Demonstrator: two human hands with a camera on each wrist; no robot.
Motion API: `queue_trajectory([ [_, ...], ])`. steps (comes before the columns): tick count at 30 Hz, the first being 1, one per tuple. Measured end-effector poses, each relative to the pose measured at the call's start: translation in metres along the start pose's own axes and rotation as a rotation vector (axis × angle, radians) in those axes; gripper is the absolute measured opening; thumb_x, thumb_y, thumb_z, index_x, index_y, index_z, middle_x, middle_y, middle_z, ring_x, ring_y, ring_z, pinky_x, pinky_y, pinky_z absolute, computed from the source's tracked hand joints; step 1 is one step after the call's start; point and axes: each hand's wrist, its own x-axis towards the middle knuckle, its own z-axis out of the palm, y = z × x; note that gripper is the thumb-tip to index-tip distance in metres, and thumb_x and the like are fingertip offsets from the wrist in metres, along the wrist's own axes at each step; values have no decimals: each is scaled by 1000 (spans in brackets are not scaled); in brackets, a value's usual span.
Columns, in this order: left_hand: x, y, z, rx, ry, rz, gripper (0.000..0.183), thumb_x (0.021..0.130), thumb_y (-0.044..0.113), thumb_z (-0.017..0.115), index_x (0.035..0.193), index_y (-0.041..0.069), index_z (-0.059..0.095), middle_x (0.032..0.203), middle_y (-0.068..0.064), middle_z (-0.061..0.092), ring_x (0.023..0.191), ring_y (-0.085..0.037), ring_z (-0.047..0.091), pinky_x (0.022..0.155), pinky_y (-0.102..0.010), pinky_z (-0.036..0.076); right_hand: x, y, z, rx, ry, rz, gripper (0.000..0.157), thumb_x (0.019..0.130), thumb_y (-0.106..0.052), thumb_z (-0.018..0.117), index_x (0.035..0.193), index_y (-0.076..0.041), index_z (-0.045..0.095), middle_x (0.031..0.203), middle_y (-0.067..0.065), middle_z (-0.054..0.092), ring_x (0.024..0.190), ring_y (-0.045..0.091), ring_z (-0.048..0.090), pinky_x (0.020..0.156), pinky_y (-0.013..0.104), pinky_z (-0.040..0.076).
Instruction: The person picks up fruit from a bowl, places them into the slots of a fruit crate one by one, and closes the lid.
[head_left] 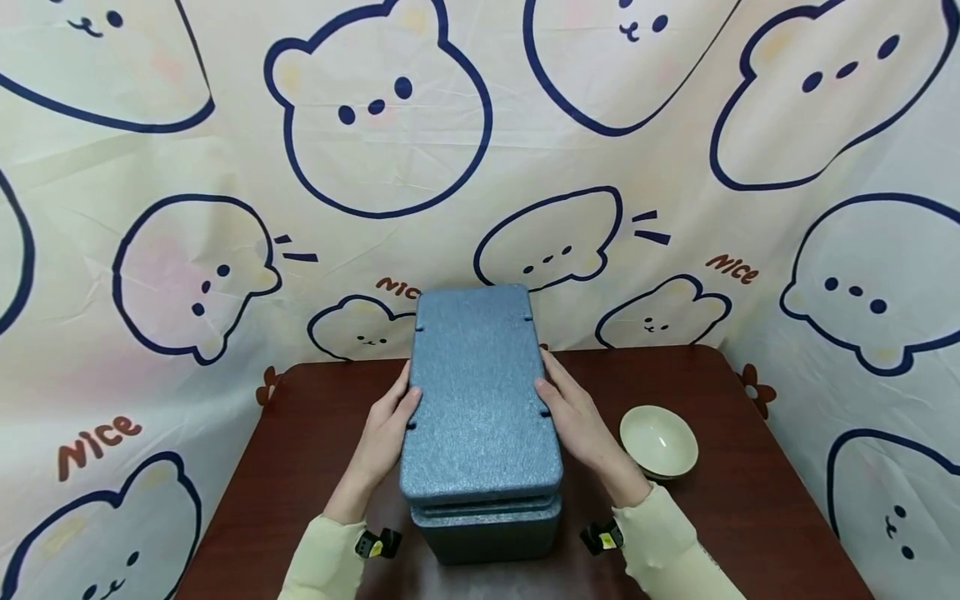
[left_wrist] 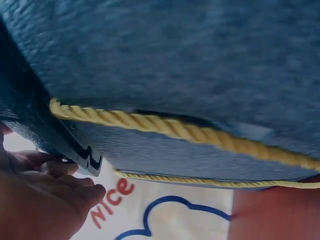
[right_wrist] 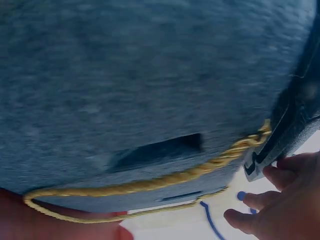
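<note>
A blue-grey foam lid (head_left: 480, 392) sits over a matching foam box (head_left: 491, 537) in the head view, with a narrow gap between them at the near edge. My left hand (head_left: 382, 437) grips the lid's left side, thumb on its top edge. On the opposite side my right hand (head_left: 583, 421) holds it the same way. Both wrist views show fingers curled under the lid's rim. Yellow twisted rope (left_wrist: 175, 129) runs along the box wall in the left wrist view; similar rope (right_wrist: 165, 184) hangs beside a dark slot in the right wrist view. The box's inside is hidden.
A pale green bowl (head_left: 658, 442) stands on the dark brown table (head_left: 300, 467), right of the box and close to my right forearm. A cream cloth (head_left: 225, 167) printed with bear outlines hangs behind the table and along its sides.
</note>
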Motion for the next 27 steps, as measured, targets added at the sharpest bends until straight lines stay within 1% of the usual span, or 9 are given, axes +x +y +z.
queue_trajectory([
  [4,-5,-8,4,5,18,-38,61,110,32,42,162,8,19,167,-5,20,153,-24,16,121,-52,18,-4,11,6,-10,10,58,63,108,-44,43,163,-22,22,167,2,22,153,25,19,121,57,17],
  [6,-6,-11,6,-1,24,-55,61,110,32,43,161,9,19,167,-5,20,153,-24,16,121,-52,18,-6,16,8,0,14,75,64,108,-46,44,163,-22,23,167,3,24,153,25,20,121,58,17],
  [8,-7,-14,7,-10,28,-64,61,110,33,43,162,10,19,167,-4,20,153,-23,16,122,-51,18,-7,19,9,13,24,75,64,107,-46,45,162,-21,25,166,3,25,152,26,21,120,58,18],
  [11,-7,-17,10,-30,28,-70,61,110,34,43,162,11,19,167,-3,19,153,-22,16,122,-50,18,-9,20,9,42,52,69,62,107,-45,48,161,-22,29,165,3,28,152,25,23,120,58,19],
  [17,-8,-16,14,-47,36,-73,61,110,33,43,162,10,19,167,-5,19,153,-25,16,122,-52,17,-14,21,9,87,81,53,58,107,-39,50,159,-21,33,164,4,30,150,25,26,120,57,20],
  [21,-10,-16,15,-66,40,-81,61,110,33,42,162,11,19,167,-4,19,154,-25,14,122,-52,16,-15,21,11,106,89,58,57,107,-39,49,159,-22,33,163,2,31,150,24,27,119,57,20],
  [27,-13,-17,14,-94,32,-94,61,111,34,41,163,13,17,168,-4,17,154,-24,11,122,-54,13,-16,22,14,113,78,71,60,107,-42,48,161,-23,30,165,0,27,151,24,25,120,58,20],
])
